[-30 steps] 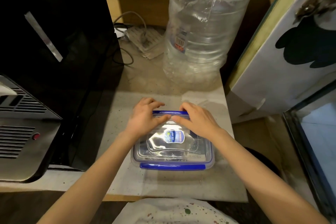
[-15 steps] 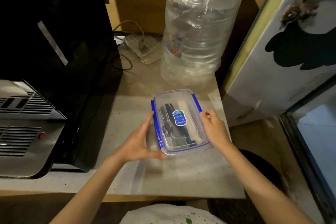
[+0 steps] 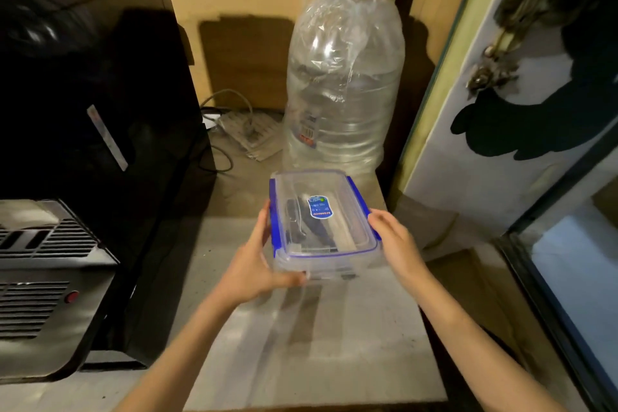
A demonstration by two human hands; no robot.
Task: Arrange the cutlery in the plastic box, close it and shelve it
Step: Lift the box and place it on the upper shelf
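A clear plastic box (image 3: 347, 207) with a blue-clipped lid and a blue label is held above the grey counter, its long side pointing away from me. The lid is on. Dark and pale cutlery (image 3: 302, 224) shows through the lid inside. My left hand (image 3: 254, 264) grips the box's left side and near corner, thumb under the front edge. My right hand (image 3: 396, 244) holds its right side. The box casts a shadow on the counter below.
A large, crumpled clear water bottle (image 3: 344, 84) with a green cap stands right behind the box. A black appliance (image 3: 100, 130) and a grey vented machine (image 3: 43, 281) fill the left. A power strip with cables (image 3: 247, 130) lies at the back. A white panel (image 3: 501, 130) stands to the right.
The box was lying crosswise on the counter under both hands. It has been turned lengthwise, gripped at both sides and lifted toward the bottle; my view has tilted up.
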